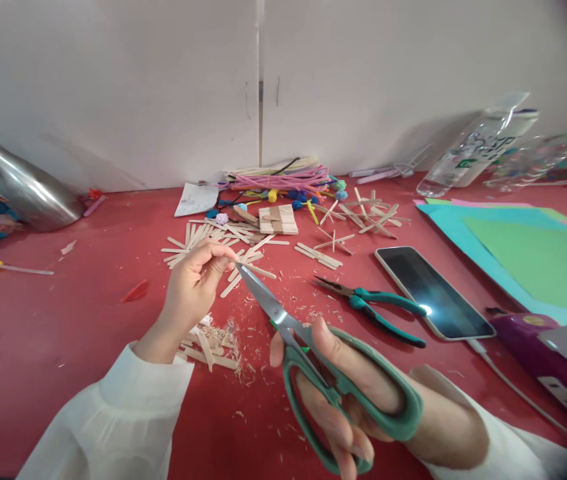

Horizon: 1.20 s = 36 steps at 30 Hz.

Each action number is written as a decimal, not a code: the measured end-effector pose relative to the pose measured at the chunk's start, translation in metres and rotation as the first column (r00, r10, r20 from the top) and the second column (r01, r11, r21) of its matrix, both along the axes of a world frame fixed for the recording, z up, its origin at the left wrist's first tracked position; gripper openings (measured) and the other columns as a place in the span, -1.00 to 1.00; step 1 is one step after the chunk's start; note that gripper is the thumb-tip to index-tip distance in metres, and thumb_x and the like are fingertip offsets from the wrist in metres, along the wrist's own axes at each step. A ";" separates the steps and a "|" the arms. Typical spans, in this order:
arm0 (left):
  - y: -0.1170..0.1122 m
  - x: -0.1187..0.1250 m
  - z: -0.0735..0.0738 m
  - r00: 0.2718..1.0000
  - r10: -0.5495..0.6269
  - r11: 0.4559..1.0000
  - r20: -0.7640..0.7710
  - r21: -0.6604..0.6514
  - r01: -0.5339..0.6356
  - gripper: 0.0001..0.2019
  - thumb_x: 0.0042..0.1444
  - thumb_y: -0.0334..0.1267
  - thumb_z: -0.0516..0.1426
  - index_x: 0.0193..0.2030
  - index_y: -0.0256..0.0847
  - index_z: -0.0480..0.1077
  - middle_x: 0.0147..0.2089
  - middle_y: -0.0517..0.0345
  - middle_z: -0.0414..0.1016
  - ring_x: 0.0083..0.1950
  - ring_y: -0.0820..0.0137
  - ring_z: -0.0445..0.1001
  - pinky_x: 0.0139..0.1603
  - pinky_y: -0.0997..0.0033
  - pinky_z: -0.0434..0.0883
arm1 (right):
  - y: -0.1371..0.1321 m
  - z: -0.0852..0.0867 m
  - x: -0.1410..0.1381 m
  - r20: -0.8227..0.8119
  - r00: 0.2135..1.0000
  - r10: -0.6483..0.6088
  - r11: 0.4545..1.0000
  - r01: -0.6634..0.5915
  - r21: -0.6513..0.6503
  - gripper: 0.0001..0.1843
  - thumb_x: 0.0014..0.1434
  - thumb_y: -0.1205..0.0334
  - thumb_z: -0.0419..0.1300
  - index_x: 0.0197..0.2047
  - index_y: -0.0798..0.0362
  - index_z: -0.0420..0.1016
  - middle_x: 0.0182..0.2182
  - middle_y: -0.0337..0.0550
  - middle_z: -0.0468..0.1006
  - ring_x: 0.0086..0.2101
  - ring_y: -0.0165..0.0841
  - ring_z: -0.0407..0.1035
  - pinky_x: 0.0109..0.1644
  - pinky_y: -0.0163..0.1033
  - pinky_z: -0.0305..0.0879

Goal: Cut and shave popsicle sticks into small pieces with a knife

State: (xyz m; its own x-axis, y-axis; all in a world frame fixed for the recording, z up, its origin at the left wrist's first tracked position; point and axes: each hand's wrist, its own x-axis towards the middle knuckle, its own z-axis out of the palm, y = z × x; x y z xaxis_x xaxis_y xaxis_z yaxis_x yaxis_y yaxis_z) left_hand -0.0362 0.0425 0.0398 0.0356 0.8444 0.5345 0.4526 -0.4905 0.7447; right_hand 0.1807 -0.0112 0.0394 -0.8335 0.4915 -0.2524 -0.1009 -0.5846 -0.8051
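Note:
My right hand (358,393) grips green-handled scissors (313,353), fingers through the loops, with the blades closed and pointing up-left. The blade tip (240,269) meets the fingertips of my left hand (193,287), which is pinched around something too small to make out. Both hands hover over a red table (63,313). Below the left hand lie short cut pieces of wooden craft sticks (208,350) and wood shavings. Behind the left hand, loose craft sticks (203,237) are scattered.
Green-handled pliers (373,307) and a phone (433,293) on a cable lie to the right. Coloured paper sheets (523,253), a purple device (543,347), a stick stack (278,220), glued stick stars (373,217), pipe cleaners (283,179), a plastic bottle (473,150) and a metal jug (18,183) surround them.

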 end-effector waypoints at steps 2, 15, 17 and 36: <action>-0.001 0.000 0.000 1.000 0.012 1.000 -0.009 0.001 -0.012 -0.86 0.17 -0.32 0.06 -0.35 -0.13 0.42 -0.40 0.24 0.34 -0.38 0.47 0.35 -0.29 0.48 0.30 | 0.000 -0.001 0.001 0.007 1.000 -0.001 1.000 0.001 0.017 -0.40 0.20 -0.25 -0.15 -0.18 0.14 0.36 -0.72 -0.38 0.28 -0.75 -0.56 0.22 -0.66 -0.47 0.11; -0.007 0.023 -0.010 0.953 0.183 0.951 0.242 -0.290 -0.109 -0.86 0.06 -0.23 0.13 -0.28 -0.23 0.43 -0.50 0.23 0.43 -0.45 0.48 0.42 -0.35 0.48 0.39 | -0.002 0.002 -0.012 0.232 0.955 -0.184 0.970 0.139 0.199 -0.40 0.06 -0.38 -0.10 -0.28 0.04 0.22 -0.73 -0.40 0.29 -0.77 -0.51 0.20 -0.70 -0.42 0.15; -0.008 0.028 -0.011 0.927 0.159 0.925 0.340 -0.381 -0.019 -0.83 -0.02 -0.22 0.20 -0.30 -0.25 0.43 -0.46 0.21 0.46 -0.44 0.48 0.43 -0.34 0.47 0.40 | -0.003 -0.003 -0.014 0.279 0.947 -0.159 0.968 0.094 0.234 -0.38 0.03 -0.41 -0.09 -0.26 0.03 0.18 -0.73 -0.40 0.28 -0.76 -0.49 0.20 -0.72 -0.43 0.11; -0.006 0.020 -0.007 0.819 0.162 0.907 0.550 -0.411 0.096 -0.86 -0.12 -0.23 0.21 -0.46 -0.24 0.36 -0.65 0.34 0.27 -0.57 0.57 0.18 -0.50 0.55 0.15 | 0.044 -0.008 0.014 0.484 0.229 -0.845 0.358 -0.431 0.828 -0.71 0.09 0.20 0.01 -0.10 0.09 0.26 -0.67 -0.28 0.41 -0.66 -0.32 0.32 -0.59 -0.32 -0.03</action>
